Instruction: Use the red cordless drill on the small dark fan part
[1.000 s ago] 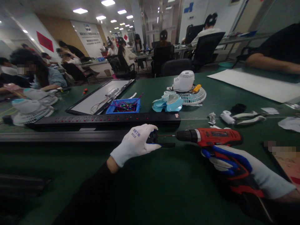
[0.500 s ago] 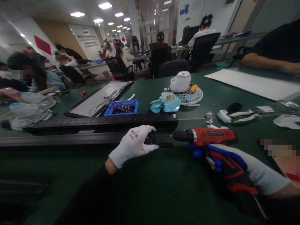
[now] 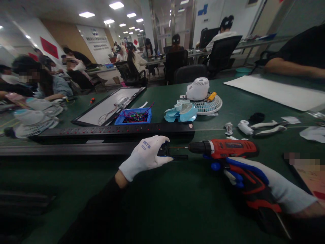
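L hand [image 3: 147, 154] on bar [image 3: 71, 150], R [image 3: 269, 173] w/ drill [image 3: 228, 148]

The red-and-black pistol-shaped drill [image 3: 235, 148] looks like matt plastic, its long thin bit [image 3: 179, 147] like metal. The 2 white-and-blue gloves, on the left hand [image 3: 146, 154] and the right hand [image 3: 269, 179], look like knitted cloth on their white parts. The long black bar [image 3: 76, 149] looks smooth, with a dull sheen. The white rounded fan body [image 3: 198, 88] looks like smooth plastic; the pale blue fan blades [image 3: 181, 111] look like glossy plastic. The blue rectangular tray [image 3: 149, 117] looks like plastic, the green flat tabletop [image 3: 165, 206] smooth and mostly matt.
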Available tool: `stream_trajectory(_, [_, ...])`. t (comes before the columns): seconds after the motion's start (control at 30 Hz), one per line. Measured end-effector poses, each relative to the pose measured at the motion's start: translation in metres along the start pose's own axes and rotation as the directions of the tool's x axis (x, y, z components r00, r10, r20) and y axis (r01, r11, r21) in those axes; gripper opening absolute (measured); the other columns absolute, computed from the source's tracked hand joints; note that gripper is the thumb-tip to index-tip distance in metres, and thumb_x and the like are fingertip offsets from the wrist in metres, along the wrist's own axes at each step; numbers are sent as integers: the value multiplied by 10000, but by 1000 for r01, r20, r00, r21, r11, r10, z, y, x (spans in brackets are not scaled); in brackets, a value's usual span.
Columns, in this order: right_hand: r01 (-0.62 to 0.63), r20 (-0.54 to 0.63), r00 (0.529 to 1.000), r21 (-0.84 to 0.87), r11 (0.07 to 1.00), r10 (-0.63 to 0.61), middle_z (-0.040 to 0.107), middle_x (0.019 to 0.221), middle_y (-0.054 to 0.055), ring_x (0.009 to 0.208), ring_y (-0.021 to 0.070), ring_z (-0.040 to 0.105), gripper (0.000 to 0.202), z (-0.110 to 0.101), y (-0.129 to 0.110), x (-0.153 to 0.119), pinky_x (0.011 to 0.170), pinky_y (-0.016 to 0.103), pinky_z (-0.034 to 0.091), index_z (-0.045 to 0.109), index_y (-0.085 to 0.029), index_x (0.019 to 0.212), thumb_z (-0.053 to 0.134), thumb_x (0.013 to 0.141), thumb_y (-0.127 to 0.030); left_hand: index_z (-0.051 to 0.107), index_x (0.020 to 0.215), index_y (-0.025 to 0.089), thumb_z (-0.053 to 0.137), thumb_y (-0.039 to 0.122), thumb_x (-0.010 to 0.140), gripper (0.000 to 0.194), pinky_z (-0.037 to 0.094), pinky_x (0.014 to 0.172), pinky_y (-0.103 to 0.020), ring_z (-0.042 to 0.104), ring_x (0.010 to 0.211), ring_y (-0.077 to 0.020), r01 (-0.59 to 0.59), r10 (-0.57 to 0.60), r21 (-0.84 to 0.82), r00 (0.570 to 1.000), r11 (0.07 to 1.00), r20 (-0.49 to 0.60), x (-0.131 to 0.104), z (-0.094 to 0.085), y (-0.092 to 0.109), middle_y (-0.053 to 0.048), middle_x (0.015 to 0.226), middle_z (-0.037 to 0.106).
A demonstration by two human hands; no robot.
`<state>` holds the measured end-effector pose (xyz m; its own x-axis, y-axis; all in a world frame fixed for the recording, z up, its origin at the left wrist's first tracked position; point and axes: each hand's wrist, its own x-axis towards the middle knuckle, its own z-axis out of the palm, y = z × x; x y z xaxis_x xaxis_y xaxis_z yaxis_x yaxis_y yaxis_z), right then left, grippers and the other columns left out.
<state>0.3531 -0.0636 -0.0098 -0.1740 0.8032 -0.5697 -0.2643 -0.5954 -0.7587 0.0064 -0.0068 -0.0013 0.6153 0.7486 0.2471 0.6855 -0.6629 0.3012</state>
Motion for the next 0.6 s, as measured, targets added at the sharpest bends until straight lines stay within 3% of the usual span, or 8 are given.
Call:
stream_trajectory(0.07, [-72,21,997,60,996,71,828,677,57,551,168,733,264,3,-2,1,518,200,614,829,-215,780,927,544,-150,552,1277,202,747,480,873,527,555,885,-393,683,999,-246,-2,2,-6,1000,1000,-2,0,-1,0,-76,1134,680])
stream_trajectory(0.2, [-91,88,993,94,991,83,842,726,74,552,151,730,198,6,-3,1,522,186,607,831,-194,831,903,646,-202,553,1263,195,749,471,868,520,550,875,-392,677,994,-246,8,-8,-13,1000,1000,7,-1,-4,0,-79,1125,678])
stream_trajectory(0.37, [-60,-5,998,92,994,61,835,677,32,552,155,740,193,14,-5,-3,531,182,620,818,-245,700,914,562,-148,556,1248,201,754,471,851,519,554,834,-381,675,947,-239,28,-27,-30,999,999,27,-1,-7,1,-71,1087,675])
stream_trajectory(0.6, [31,-82,996,-106,994,-40,827,661,0,550,138,699,186,32,-11,-12,521,155,599,819,-265,662,874,542,-134,522,1328,222,783,518,806,655,558,874,-399,686,990,-254,25,-24,-86,1000,996,9,-1,-7,2,-82,1146,677])
